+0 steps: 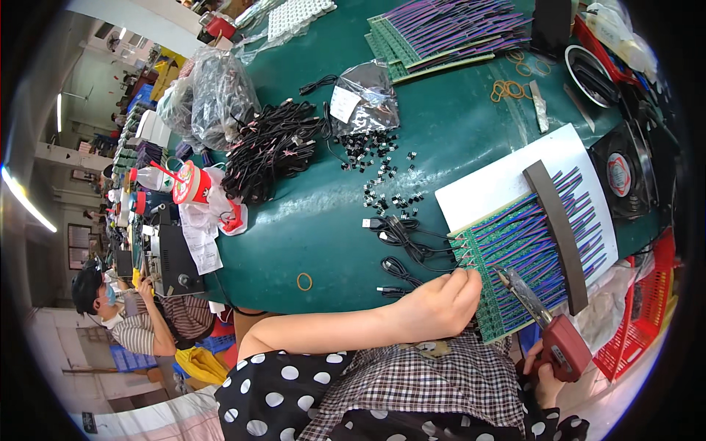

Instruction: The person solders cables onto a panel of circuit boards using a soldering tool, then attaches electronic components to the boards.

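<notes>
A green circuit board panel (489, 275) lies before me, with rows of blue and purple wires across it. My left hand (441, 303) is closed in a pinch at the panel's left edge; its fingers hide whatever they hold. Black USB cables (401, 234) lie just beyond that hand, and some of their stripped ends meet the panel's edge. In my right hand (546, 373) is a red soldering gun (566, 349), its tip pointing at the panel close to my left fingers. A dark bar (557, 235) rests across the wires, and white paper (507, 176) lies under the panel.
Small black connectors (382, 169), a clear bag (365, 99) and a heap of black cables (272, 151) lie farther off. More wired panels (441, 37) are stacked at the back. A fan (621, 173) and red crate (640, 316) stand right. Another person (147, 316) works left.
</notes>
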Tool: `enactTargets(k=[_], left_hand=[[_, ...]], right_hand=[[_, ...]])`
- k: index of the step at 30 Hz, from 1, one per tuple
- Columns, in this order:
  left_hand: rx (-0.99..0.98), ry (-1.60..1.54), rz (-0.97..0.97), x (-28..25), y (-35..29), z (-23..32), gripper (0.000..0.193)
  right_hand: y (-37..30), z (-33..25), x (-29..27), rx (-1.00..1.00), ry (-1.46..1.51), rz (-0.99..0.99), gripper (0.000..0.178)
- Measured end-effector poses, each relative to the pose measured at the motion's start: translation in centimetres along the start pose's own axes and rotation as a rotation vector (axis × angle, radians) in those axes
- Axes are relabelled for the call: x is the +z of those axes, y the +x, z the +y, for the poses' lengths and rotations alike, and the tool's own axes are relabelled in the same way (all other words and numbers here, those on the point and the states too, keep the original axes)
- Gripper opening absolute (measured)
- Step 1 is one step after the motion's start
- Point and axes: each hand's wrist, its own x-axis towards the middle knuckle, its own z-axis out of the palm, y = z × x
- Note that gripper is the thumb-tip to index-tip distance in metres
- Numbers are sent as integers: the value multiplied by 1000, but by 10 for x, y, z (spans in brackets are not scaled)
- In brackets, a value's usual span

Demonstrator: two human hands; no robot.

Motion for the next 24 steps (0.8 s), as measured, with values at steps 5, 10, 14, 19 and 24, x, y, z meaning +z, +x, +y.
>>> enactTargets(k=[5,10,14,19,24], left_hand=[[-424,51,179,-18,-6,-85,26],[-459,192,-100,-10,-59,-184,18],[-402,134,-76,-11,-60,-198,14],[-656,-121,190,-17,-61,-197,5],[-829,-403,310,-35,-35,-159,8]], right_hand=[[-4,15,-7,-39,-5,44,66],[-3,14,-6,-3,22,26,65],[-6,14,-11,5,16,-3,64],[-6,7,-3,0,73,21,41],[-8,10,-7,1,80,0,38]])
